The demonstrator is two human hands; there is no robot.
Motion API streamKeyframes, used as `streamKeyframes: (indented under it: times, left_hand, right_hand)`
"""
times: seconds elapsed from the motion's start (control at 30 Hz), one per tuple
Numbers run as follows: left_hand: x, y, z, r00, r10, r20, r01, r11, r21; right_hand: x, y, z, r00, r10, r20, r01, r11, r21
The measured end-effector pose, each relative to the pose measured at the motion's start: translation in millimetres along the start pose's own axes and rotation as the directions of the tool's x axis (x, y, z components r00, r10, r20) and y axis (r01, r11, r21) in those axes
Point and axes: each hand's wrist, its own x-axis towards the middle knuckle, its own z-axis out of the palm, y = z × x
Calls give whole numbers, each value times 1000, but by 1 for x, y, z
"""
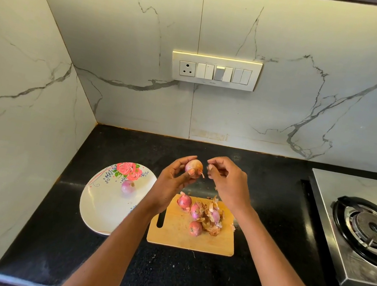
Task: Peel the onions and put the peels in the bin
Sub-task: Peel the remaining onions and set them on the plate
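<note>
We hold one onion [194,167] up over the counter [97,251] in the left hand [173,182], fingers and thumb curled round it. It sits just far of the board [176,234]. The right hand [228,180] is just beside it, its fingertips [210,167] pinched together on what looks like a small scrap of peel [209,168]; the scrap is too small to be sure of.

To do this step well, we should turn the onion in the left hand so the loose papery edge faces the right fingers, catch that edge near the root tail and pull down the length of the bulb, not across it. A light grip will probably keep the flesh from bruising.

Drop each strip onto the peel heap [212,222] at the right of the board, where three more onions [195,228] wait. One peeled onion [127,187] lies on the plate [99,210] to the left. No bin is in view, so the heap must be carried off later.
</note>
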Motion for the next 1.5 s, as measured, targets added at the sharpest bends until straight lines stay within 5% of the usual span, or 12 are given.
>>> streamKeyframes:
  times: [0.27,0.57,1.0,1.5]
  left_hand:
    - [1,-2,4,999,6,-32,-6,1000,7]
    - [5,-6,4,991,64,-116,-55,995,86]
    - [5,4,2,993,83,-85,-78,995,58]
    - [5,6,11,988,-69,-138,47,986,-159]
  right_hand:
    - [-2,-6,3,990,77,120,-81,996,25]
    - [-9,-10,9,980,190,60,-198,967,161]
    - [-3,-16,8,991,134,9,-135,990,52]
    - [2,-23,10,990,140,17,-141,977,159]
